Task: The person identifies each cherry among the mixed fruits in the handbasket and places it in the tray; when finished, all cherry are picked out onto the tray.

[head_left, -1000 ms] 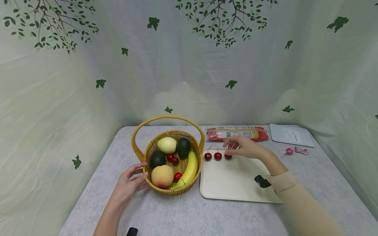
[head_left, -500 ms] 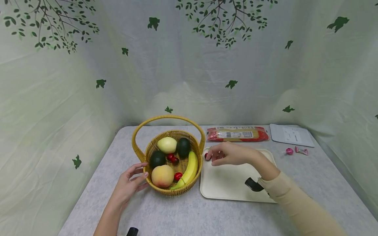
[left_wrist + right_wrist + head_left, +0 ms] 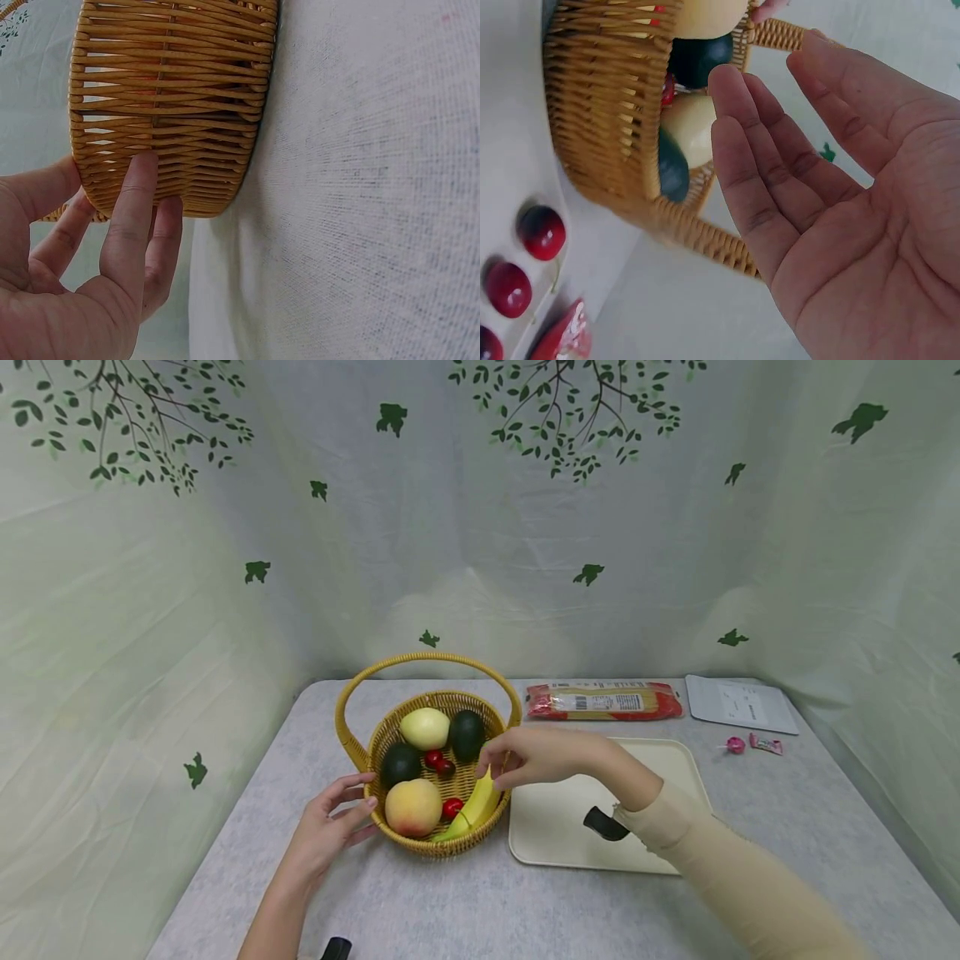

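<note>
A yellow wicker basket (image 3: 427, 657) holds a peach (image 3: 412, 808), a banana (image 3: 476, 806), a pale yellow fruit (image 3: 424, 728), two dark green fruits (image 3: 467, 735) and several cherries (image 3: 452, 809). My left hand (image 3: 322, 827) rests its fingertips against the basket's left side, fingers nearly straight against the weave in the left wrist view. Over the basket's right rim hangs my right hand (image 3: 543, 756), overlapping the banana's upper end in the head view. Its fingers (image 3: 739, 165) are loosely bent with nothing between them. Three dark red cherries (image 3: 542, 232) lie on the tray, hidden behind that hand in the head view.
The cream tray (image 3: 547, 835) stands right of the basket, under my right forearm. Behind it lies a red-and-clear food packet (image 3: 603, 702). Farther right are a white flat pouch (image 3: 738, 703), a pink lollipop (image 3: 735, 745) and a small wrapped candy (image 3: 766, 743).
My right hand has moved left, from above the tray's cherries to the basket's right rim and banana. The left hand has stayed on the basket.
</note>
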The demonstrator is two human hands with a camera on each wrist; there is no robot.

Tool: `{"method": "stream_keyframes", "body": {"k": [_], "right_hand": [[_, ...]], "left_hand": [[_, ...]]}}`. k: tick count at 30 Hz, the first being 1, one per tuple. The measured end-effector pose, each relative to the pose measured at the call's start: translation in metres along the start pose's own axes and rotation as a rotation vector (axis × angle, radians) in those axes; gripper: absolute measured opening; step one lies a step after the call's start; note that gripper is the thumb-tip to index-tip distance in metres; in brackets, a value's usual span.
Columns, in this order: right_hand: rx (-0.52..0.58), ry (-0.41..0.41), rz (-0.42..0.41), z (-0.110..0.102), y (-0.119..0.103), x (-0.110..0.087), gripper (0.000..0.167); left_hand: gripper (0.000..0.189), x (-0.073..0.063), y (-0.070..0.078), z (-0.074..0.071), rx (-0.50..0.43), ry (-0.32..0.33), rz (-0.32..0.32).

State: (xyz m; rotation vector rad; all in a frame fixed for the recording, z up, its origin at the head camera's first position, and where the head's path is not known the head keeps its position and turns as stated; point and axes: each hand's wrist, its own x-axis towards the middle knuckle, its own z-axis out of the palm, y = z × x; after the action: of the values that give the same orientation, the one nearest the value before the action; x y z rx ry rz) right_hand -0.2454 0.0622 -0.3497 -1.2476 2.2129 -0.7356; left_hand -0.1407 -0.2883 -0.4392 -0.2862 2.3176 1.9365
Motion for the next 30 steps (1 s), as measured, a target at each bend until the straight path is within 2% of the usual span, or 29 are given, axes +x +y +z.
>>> {"method": "stream_keyframes", "body": {"k": [6, 16, 24, 30], "right_hand": [[-0.017, -0.046, 0.005, -0.001, -0.012, 0.027, 0.021], [0.079, -0.241, 0.155, -0.002, -0.012, 0.081, 0.036], [0.100, -0.302, 0.305, 0.005, -0.009, 0.100, 0.046], [0.120, -0.333, 0.352, 0.010, -0.009, 0.110, 0.045]], "left_hand": [[0.049, 0.000, 0.000, 0.000, 0.001, 0.001, -0.010], [0.051, 0.000, -0.002, -0.002, -0.005, 0.002, -0.007], [0.051, 0.002, -0.004, -0.002, -0.007, -0.006, 0.005], [0.051, 0.001, -0.004, -0.002, 0.002, -0.018, 0.024]]}}
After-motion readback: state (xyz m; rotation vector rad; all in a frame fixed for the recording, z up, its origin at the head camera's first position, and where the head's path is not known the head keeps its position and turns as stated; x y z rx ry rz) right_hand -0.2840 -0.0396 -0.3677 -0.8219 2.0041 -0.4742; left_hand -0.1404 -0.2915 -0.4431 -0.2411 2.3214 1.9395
